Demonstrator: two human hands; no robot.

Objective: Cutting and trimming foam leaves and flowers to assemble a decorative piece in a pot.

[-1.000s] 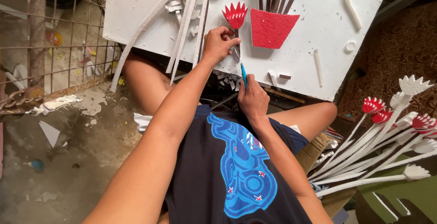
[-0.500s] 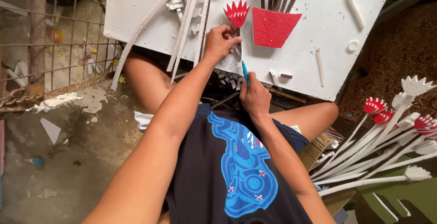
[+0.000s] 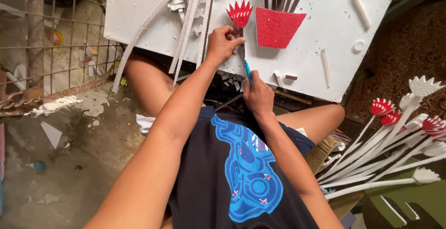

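**Red flower cutout held at the surface edge**

The red flower cutout (image 3: 240, 13) sits upper centre of the frame, toothed crown pointing up, its thin stem running down, long axis near vertical. The left hand (image 3: 223, 43) pinches the stem just below the crown. The right hand (image 3: 258, 96), lower centre, is closed around a blue-handled knife (image 3: 247, 71) whose blade points up along the stem. Just right lies a red pot-shaped piece (image 3: 278, 26) on the white surface (image 3: 325, 6), dark strips rising from its top.

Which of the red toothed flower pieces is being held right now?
The red flower piece on the white board, pinched by the left hand; the others lie piled at right.
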